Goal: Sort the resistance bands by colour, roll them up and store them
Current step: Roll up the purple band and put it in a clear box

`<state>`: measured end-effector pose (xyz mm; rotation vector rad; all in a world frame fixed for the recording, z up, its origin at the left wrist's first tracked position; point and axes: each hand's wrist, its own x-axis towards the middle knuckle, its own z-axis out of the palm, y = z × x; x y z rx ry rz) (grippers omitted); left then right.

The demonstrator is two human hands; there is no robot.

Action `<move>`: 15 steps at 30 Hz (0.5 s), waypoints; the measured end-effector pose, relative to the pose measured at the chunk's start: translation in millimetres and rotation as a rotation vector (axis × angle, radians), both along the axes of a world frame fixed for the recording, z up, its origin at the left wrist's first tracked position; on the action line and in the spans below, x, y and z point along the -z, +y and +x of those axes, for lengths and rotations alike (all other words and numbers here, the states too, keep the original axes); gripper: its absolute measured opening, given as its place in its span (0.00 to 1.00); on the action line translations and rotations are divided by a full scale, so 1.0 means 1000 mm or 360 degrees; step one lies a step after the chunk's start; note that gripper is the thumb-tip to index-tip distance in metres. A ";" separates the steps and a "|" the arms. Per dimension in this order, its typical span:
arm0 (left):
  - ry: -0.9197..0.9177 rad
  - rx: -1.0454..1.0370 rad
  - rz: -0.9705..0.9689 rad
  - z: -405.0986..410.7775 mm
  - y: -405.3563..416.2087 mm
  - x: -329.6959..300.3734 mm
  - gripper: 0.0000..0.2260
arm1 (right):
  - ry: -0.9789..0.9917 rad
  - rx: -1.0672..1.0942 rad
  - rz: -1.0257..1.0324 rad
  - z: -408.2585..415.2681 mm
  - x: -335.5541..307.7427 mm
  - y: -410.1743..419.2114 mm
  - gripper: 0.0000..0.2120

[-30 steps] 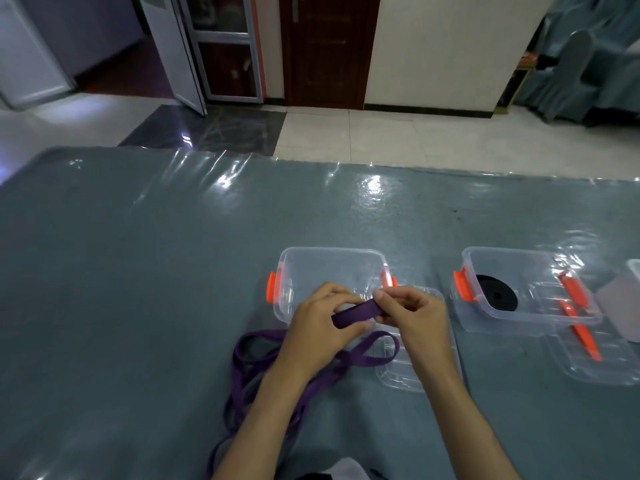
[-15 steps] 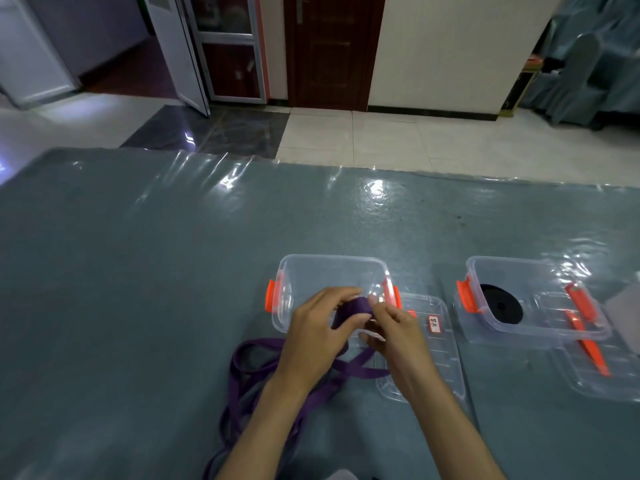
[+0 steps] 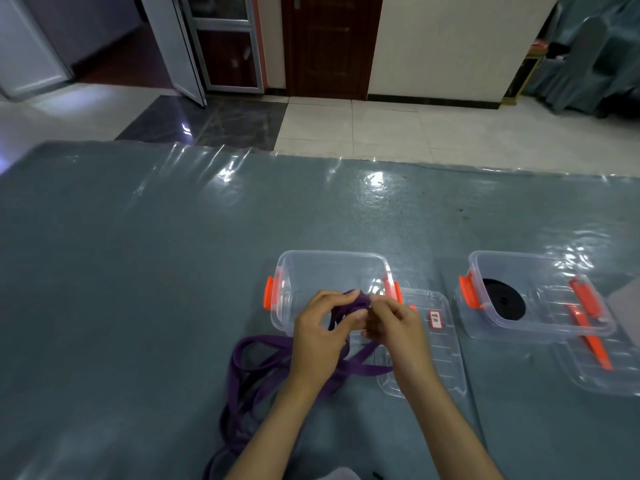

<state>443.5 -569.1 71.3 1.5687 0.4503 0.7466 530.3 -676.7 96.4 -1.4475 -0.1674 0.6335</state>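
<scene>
A long purple resistance band (image 3: pixel 258 355) lies in loose loops on the table near its front edge. Its end is folded into a small wad between my hands, just in front of an empty clear box (image 3: pixel 332 271) with orange clips. My left hand (image 3: pixel 322 337) pinches the wad with thumb and fingers. My right hand (image 3: pixel 391 323) grips it from the other side. A second clear box (image 3: pixel 540 327) to the right holds a rolled black band (image 3: pixel 504 303).
A clear lid (image 3: pixel 436 344) with a small label lies right of the empty box, partly under my right wrist. Another lid (image 3: pixel 602 372) with orange clips lies by the right box. The grey table (image 3: pixel 138 271) is covered in shiny plastic film.
The flat end of the purple band has been folded over into a small wad between my fingers. Both hands have drawn closer together. The loose loops shifted slightly.
</scene>
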 end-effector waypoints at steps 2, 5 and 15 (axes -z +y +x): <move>-0.0037 -0.0002 -0.0184 -0.001 -0.001 0.002 0.13 | -0.0212 -0.0029 -0.0041 0.004 -0.004 -0.001 0.08; -0.0107 0.0086 -0.0306 -0.004 0.001 -0.001 0.13 | -0.0361 -0.0172 0.0083 0.009 -0.008 -0.005 0.07; -0.0147 0.0147 -0.0475 -0.002 -0.003 -0.015 0.13 | -0.0621 -0.0101 0.0165 0.011 -0.006 -0.012 0.08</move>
